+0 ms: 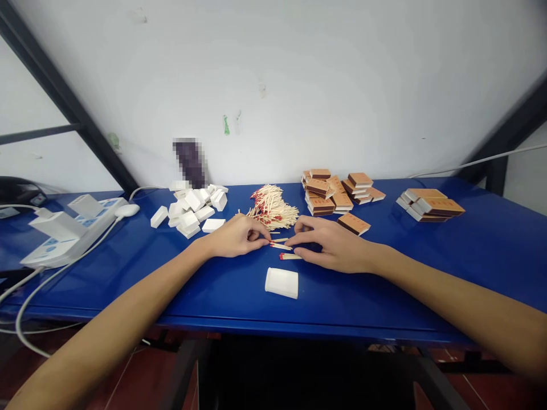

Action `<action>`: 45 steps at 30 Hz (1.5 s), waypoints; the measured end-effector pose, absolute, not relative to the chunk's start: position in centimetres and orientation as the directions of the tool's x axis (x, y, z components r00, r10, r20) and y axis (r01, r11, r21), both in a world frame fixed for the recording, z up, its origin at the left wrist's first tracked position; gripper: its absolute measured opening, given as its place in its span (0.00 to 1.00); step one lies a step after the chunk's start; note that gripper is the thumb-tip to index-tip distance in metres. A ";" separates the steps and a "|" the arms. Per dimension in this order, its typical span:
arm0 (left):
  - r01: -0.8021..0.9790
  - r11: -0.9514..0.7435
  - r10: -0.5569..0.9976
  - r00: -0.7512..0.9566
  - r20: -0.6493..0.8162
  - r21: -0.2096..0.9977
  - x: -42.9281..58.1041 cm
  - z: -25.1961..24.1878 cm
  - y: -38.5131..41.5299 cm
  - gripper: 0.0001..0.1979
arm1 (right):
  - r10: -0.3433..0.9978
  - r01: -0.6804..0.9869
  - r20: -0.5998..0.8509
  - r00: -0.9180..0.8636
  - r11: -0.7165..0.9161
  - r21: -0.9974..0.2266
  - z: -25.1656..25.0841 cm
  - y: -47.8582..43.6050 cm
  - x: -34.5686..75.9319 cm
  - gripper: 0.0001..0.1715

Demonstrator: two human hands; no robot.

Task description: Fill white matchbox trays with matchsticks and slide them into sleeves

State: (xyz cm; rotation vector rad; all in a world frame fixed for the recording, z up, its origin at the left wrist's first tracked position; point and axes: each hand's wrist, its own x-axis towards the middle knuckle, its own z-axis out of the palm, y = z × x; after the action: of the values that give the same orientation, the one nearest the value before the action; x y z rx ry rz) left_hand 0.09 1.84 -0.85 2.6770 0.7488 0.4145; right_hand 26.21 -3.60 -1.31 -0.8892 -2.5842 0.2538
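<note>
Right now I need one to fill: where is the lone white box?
Head view, centre: the white box lies near the front edge of the blue table, just this side of the loose matches between the left hand and right hand.

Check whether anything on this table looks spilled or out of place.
Nothing damaged. The matches lie in a loose heap, strays between left hand and right hand. One white tray sits alone by the front edge, away from the tray pile.
</note>
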 end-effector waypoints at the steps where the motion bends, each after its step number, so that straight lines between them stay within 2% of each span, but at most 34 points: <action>1: 0.446 -0.807 0.542 0.820 0.183 0.387 0.2 -0.9 1.8 0.09 | 0.618 0.541 0.319 -0.719 0.785 -0.302 -1.3 -3.6 26.2 0.14; 8: 0.436 -0.815 0.523 0.837 0.161 0.382 0.7 -1.1 1.6 0.10 | 0.579 0.469 0.365 -0.729 0.811 -0.350 -1.7 -3.8 26.0 0.08; 14: 0.455 -0.814 0.535 0.829 0.162 0.361 0.6 -1.0 1.5 0.09 | 0.538 0.442 0.359 -0.763 0.839 -0.318 -2.0 -3.7 26.1 0.09; 33: 0.463 -0.815 0.536 0.832 0.147 0.348 0.5 -1.0 1.6 0.09 | 0.544 0.458 0.360 -0.758 0.837 -0.298 -1.8 -4.0 26.0 0.08; 39: 0.462 -0.810 0.537 0.832 0.140 0.361 0.5 -0.8 1.3 0.10 | 0.573 0.508 0.403 -0.714 0.820 -0.264 -1.8 -3.8 26.0 0.13; 45: 0.456 -0.799 0.537 0.835 0.124 0.391 0.7 -0.4 0.9 0.11 | 0.561 0.489 0.377 -0.737 0.828 -0.275 -2.1 -3.5 26.0 0.09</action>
State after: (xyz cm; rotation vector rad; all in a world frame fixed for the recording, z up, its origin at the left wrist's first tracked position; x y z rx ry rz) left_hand 0.69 0.88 -0.41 2.6672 0.7466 0.3252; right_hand 25.98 -3.46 -2.11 -0.7792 -2.5586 0.2172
